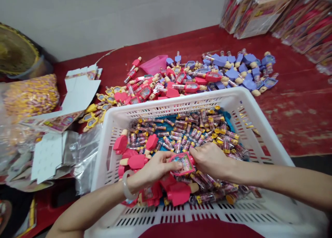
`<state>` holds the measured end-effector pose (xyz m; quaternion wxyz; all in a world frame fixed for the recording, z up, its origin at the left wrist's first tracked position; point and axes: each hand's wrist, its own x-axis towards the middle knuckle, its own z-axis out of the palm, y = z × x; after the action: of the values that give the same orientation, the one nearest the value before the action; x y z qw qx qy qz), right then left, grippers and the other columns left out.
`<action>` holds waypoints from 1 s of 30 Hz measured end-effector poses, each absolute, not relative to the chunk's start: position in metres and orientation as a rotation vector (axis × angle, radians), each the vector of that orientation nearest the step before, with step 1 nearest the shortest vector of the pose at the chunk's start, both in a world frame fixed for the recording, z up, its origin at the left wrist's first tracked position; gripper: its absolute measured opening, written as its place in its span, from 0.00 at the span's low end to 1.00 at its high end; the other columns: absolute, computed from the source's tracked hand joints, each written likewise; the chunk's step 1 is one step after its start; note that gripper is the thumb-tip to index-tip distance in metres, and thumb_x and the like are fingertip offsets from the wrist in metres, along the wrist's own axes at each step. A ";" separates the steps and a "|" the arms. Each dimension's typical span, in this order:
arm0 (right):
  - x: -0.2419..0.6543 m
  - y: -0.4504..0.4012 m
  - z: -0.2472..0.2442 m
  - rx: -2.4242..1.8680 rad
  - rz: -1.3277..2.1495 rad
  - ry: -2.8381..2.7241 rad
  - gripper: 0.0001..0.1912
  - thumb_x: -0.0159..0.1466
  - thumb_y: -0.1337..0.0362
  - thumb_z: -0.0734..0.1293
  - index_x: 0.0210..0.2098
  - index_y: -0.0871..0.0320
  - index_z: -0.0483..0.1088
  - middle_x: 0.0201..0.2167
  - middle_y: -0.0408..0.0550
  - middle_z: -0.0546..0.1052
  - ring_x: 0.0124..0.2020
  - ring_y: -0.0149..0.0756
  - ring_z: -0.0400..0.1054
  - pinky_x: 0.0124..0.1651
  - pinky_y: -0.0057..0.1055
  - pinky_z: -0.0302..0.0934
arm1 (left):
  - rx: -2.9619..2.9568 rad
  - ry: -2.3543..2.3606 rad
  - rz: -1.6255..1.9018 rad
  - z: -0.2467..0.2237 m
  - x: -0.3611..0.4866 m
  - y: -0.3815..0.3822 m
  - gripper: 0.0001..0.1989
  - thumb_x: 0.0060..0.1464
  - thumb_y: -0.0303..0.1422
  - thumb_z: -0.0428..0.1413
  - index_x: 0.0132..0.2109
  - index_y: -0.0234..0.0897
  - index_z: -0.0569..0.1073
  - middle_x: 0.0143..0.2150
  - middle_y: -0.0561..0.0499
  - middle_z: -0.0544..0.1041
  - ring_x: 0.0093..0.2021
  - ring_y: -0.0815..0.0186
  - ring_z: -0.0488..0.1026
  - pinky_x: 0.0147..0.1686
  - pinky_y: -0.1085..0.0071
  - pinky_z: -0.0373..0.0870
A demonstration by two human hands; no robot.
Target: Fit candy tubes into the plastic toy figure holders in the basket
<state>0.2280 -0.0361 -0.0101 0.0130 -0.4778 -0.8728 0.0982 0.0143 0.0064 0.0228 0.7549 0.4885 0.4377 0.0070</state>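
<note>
hands [155, 169] [210, 160] pinching pink plastic toy [183, 163]

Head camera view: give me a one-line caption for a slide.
Left hand and right hand grip a pink plastic toy above a white slotted crate of clear tubes, red table beyond.

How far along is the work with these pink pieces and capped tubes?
Done, it seems: pink, purple and yellow pieces with tubes attached lie on the red table, with printed boxes stacked beyond. In hand: the left hand and right hand grip a pink piece over the white basket. Left: many loose capped tubes in the basket, beside more pink pieces.
</note>
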 end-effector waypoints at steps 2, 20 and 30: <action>0.227 -0.036 -0.007 -1.532 0.346 -2.739 0.06 0.56 0.73 0.61 0.32 0.62 0.69 0.22 0.49 0.76 0.20 0.33 0.65 0.23 0.32 0.36 | 1.217 0.946 0.048 0.028 0.015 0.005 0.17 0.52 0.43 0.59 0.40 0.33 0.74 0.27 0.55 0.71 0.22 0.75 0.61 0.21 0.77 0.56; 0.238 -0.001 -0.016 -1.496 0.325 -2.759 0.09 0.58 0.70 0.60 0.35 0.63 0.71 0.29 0.55 0.77 0.31 0.41 0.71 0.32 0.32 0.52 | 1.462 0.925 -0.043 0.006 0.005 0.030 0.21 0.55 0.47 0.55 0.45 0.33 0.72 0.33 0.50 0.75 0.24 0.72 0.65 0.23 0.76 0.61; 0.232 -0.015 -0.009 -1.727 1.324 -2.588 0.10 0.55 0.59 0.65 0.25 0.60 0.71 0.20 0.47 0.73 0.20 0.33 0.64 0.21 0.26 0.48 | 2.542 0.559 0.107 -0.019 -0.007 0.016 0.20 0.57 0.28 0.48 0.57 0.32 0.65 0.49 0.38 0.75 0.43 0.58 0.75 0.39 0.65 0.71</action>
<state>0.2315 -0.0149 -0.0094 -0.1198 -0.5071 -0.7598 0.3888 -0.0073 0.0155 -0.0186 0.2652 0.9409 0.2068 0.0396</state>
